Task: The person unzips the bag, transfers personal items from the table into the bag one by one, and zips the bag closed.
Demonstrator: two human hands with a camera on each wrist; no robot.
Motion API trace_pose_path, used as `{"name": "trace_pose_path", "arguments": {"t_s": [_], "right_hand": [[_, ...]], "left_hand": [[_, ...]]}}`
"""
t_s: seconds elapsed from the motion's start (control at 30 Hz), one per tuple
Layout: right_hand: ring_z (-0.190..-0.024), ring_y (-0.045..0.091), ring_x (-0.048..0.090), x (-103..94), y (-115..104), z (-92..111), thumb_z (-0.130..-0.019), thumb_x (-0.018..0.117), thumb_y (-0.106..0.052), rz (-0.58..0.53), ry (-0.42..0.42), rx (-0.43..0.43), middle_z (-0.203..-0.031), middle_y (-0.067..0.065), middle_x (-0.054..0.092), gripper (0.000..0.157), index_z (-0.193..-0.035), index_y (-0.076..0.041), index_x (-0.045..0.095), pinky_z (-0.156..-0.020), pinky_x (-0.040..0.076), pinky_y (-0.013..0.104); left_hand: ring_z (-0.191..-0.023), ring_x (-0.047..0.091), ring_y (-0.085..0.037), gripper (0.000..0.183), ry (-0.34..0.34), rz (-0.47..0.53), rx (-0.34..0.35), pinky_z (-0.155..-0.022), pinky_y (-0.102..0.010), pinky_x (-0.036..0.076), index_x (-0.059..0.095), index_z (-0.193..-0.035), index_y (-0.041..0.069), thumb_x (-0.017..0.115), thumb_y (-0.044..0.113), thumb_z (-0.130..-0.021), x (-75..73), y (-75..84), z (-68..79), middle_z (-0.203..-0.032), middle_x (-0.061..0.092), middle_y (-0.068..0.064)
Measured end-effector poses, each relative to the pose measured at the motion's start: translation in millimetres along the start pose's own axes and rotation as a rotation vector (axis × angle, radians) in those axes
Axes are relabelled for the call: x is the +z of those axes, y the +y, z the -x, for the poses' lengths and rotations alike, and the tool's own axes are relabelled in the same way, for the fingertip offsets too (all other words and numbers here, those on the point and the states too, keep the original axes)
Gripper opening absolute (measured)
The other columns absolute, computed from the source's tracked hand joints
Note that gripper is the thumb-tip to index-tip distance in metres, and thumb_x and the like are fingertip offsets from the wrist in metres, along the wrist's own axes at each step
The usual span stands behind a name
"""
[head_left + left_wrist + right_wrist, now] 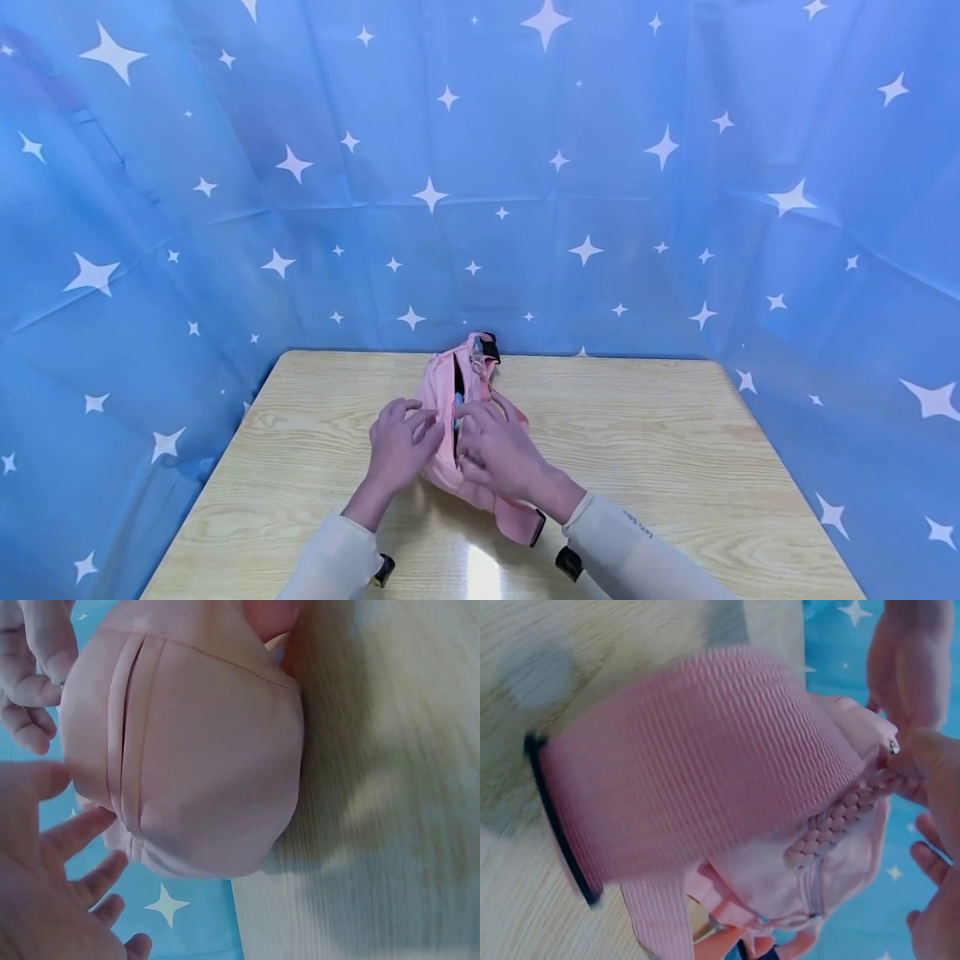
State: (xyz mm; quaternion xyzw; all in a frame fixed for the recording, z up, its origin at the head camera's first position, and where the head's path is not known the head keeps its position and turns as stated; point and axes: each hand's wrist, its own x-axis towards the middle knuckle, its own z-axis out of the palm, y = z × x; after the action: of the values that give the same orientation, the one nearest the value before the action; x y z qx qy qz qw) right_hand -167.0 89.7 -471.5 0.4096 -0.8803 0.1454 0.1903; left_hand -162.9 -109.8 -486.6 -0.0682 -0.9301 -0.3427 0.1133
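A pink waist bag (442, 392) stands on the table, its top zipper open in a dark slit. Something blue (458, 400) shows inside the slit; its kind cannot be told. My left hand (401, 446) rests against the bag's left side, fingers spread and loosely bent in the left wrist view. On the other side, my right hand (498, 450) pinches the zipper end beside a braided pull (840, 823), thumb against fingers. A wide pink ribbed strap (697, 761) with a black end piece (559, 817) hangs toward me under the right wrist.
The light wood table (637, 450) extends to both sides of the bag. A black buckle (491, 347) sits at the bag's far end. Blue cloth (495, 233) with white stars rises behind the table and along its sides.
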Motion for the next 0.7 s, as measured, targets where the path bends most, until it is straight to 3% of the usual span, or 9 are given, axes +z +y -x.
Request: {"name": "trace_pose_path", "arguments": {"t_s": [0.07,0.23,0.37,0.5,0.6,0.7], "right_hand": [[-0.122,0.023,0.051,0.5,0,0,-0.077,0.066,-0.018,-0.023,0.022,0.002,-0.127,0.003,0.058,0.014,-0.065,-0.024,0.06,-0.111,0.029,0.059],[-0.123,0.025,0.052,1.7,1,0,-0.078,0.066,-0.019,-0.022,0.05,0.005,-0.126,0.004,0.059,0.012,-0.068,-0.023,0.061,-0.11,0.03,0.06],[-0.123,0.025,0.051,1.9,1,0,-0.079,0.066,-0.02,-0.009,0.06,0.017,-0.125,0.002,0.057,0.01,-0.07,-0.024,0.063,-0.111,0.026,0.058],[-0.119,0.024,0.053,3.6,3,2,-0.079,0.068,-0.019,-0.024,0.103,-0.005,-0.122,0.004,0.059,0.012,-0.07,-0.024,0.062,-0.112,0.023,0.056],[-0.118,0.024,0.054,3.8,4,3,-0.08,0.069,-0.019,-0.05,0.11,-0.005,-0.122,0.005,0.059,0.012,-0.072,-0.024,0.063,-0.11,0.024,0.056],[-0.119,0.025,0.053,2.3,3,4,-0.083,0.069,-0.02,-0.07,0.087,0.014,-0.125,0.005,0.058,0.011,-0.074,-0.024,0.064,-0.109,0.026,0.058]], "left_hand": [[-0.129,0.042,-0.034,0.039,-0.021,-0.031,0.017,-0.102,-0.06,0.03,0.069,-0.111,0.012,0.061,0.044,-0.091,-0.5,-1.3,5.4,-0.123,0.059,-0.01],[-0.109,0.049,-0.026,0.037,0.001,-0.091,-0.014,-0.098,-0.054,0.034,0.056,-0.078,0.016,0.067,0.052,-0.085,-0.6,0.8,17.9,-0.098,0.057,-0.003],[-0.122,0.047,-0.029,0.046,0.016,-0.186,-0.035,-0.105,-0.057,0.028,0.055,-0.065,0.022,0.063,0.063,-0.083,0.7,6.0,29.9,-0.11,0.059,-0.004],[-0.124,0.046,-0.031,0.051,0.028,-0.27,-0.046,-0.105,-0.058,0.027,0.054,-0.06,0.024,0.061,0.07,-0.079,1.0,12.9,40.7,-0.112,0.059,-0.004],[-0.125,0.046,-0.032,0.052,0.034,-0.293,-0.07,-0.104,-0.058,0.028,0.056,-0.057,0.023,0.061,0.07,-0.079,2.8,17.6,45.9,-0.112,0.061,-0.005],[-0.129,0.043,-0.032,0.052,0.04,-0.253,-0.093,-0.104,-0.058,0.026,0.065,-0.064,0.021,0.059,0.07,-0.08,8.1,20.0,49.0,-0.119,0.061,-0.007]]}}
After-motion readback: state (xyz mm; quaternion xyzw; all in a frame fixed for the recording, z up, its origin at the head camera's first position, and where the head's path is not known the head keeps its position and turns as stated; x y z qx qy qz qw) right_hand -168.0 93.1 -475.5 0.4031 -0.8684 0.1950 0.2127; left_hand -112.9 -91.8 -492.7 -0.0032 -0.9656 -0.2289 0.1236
